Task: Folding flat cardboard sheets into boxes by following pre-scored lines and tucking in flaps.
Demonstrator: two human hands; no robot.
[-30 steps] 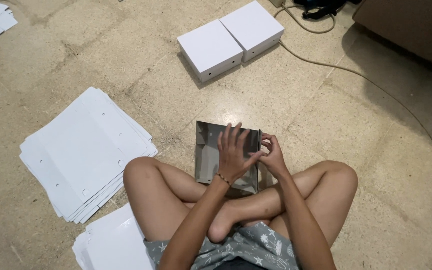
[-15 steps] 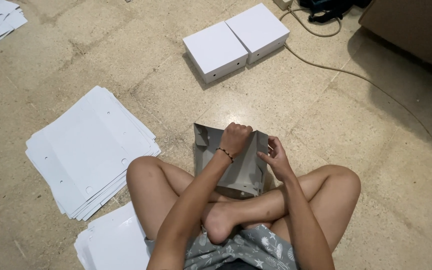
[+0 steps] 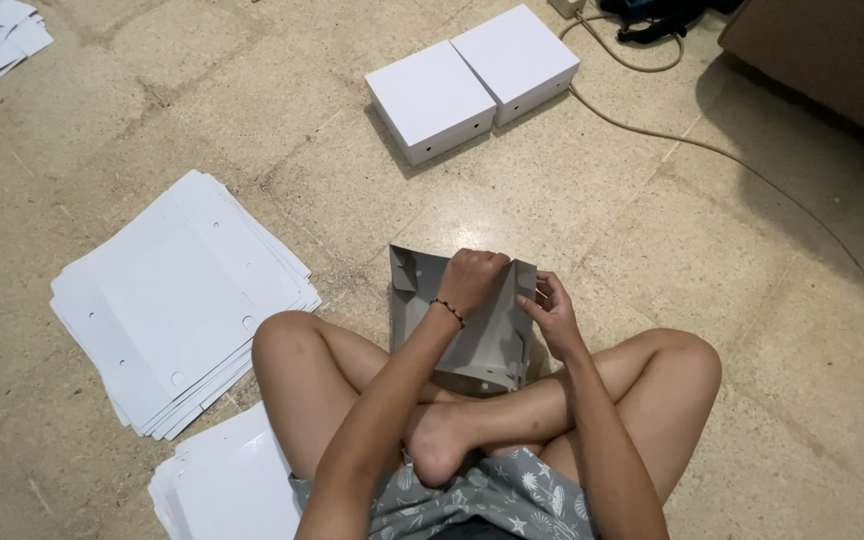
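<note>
Folding in hand: left hand fisted on grey blank top edge, right hand pinching its side (boxes beyond); next needs firm creasing

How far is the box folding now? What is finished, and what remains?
Done: two closed white boxes stand side by side on the floor. In hand: the left hand and right hand press on a half-folded grey box blank. Left: a stack of flat white blanks and another stack near the knee.

2 white boxes, flat sheets, cable
</note>
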